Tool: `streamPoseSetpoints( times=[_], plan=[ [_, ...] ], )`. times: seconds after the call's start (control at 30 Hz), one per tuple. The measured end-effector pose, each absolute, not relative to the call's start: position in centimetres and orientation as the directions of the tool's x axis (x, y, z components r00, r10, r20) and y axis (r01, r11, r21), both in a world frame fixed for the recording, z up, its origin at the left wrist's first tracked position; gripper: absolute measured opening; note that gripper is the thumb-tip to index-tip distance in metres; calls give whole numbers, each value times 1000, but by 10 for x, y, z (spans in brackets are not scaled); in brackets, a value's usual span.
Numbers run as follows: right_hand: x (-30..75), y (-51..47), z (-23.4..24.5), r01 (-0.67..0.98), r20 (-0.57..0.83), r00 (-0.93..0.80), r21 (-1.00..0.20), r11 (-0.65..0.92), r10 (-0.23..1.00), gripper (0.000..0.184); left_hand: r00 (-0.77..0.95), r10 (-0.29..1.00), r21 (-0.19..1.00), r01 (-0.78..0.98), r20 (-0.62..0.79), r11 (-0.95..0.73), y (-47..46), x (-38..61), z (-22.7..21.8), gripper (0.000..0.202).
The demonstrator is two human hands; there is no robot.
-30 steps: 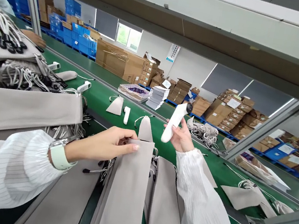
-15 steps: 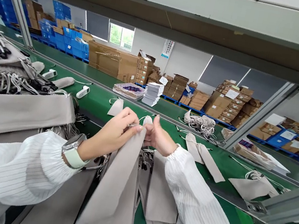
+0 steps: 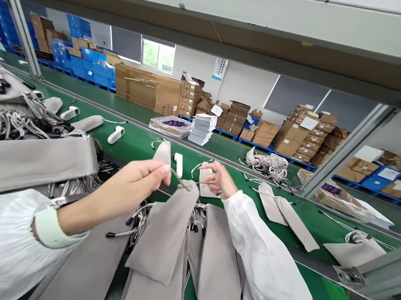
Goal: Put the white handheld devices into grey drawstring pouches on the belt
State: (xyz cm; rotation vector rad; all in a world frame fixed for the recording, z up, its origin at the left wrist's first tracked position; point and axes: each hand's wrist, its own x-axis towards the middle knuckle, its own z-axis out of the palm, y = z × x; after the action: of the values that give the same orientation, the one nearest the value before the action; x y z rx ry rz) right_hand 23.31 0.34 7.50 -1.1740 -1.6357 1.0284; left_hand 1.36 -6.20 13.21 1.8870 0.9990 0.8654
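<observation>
Drawstring closing is being carried out: the grey pouch point(image 3: 165, 226), hanging over the pouch stack point(image 3: 159, 298) at the counter's near edge, is being held up by its cord point(image 3: 179, 181). The cord is being pinched in the left hand point(image 3: 141, 177), its grip closed tight. The right hand point(image 3: 219, 178) is being closed on the cord's other end, beside the conveyor belt point(image 3: 136, 141). Judging by this, an outward pull is being called for next.

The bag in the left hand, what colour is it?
The bag is plain beige-grey cloth, seen in the head view.
</observation>
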Motion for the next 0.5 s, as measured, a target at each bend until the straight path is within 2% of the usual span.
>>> streamPoseSetpoints(
  times=[0.03,0.1,0.17,0.23,0.3,0.33,0.37,0.4,0.43,0.5],
  plan=[
    [219,-4,74,170,77,-404,-973,157,912,40,426,860,870,266,280,-415,-59,18,133,30],
    [190,-17,70,33,62,-654,-993,110,754,45,442,806,822,224,393,-524,-53,26,134,28],
    [172,-24,70,-71,173,-630,-984,165,757,42,488,740,748,231,464,-622,-50,32,132,27],
    [178,-18,74,-122,271,-449,-963,241,852,32,483,691,658,271,538,-702,-49,33,126,24],
    [208,-4,81,-59,305,-159,-952,299,939,30,465,697,615,341,547,-711,-47,28,111,21],
    [228,4,84,37,314,136,-950,312,940,32,474,718,611,387,511,-690,-44,24,100,21],
    [249,11,86,209,351,372,-934,291,859,40,493,742,608,437,454,-663,-40,19,89,22],
    [270,17,85,404,389,528,-897,180,755,48,540,748,595,474,386,-649,-37,15,77,23],
    [289,22,81,560,397,616,-828,-24,681,53,589,747,578,508,308,-638,-33,11,66,24],
    [315,27,66,723,358,643,-577,-381,677,54,616,758,550,564,217,-616,-27,6,48,26]
  ],
)
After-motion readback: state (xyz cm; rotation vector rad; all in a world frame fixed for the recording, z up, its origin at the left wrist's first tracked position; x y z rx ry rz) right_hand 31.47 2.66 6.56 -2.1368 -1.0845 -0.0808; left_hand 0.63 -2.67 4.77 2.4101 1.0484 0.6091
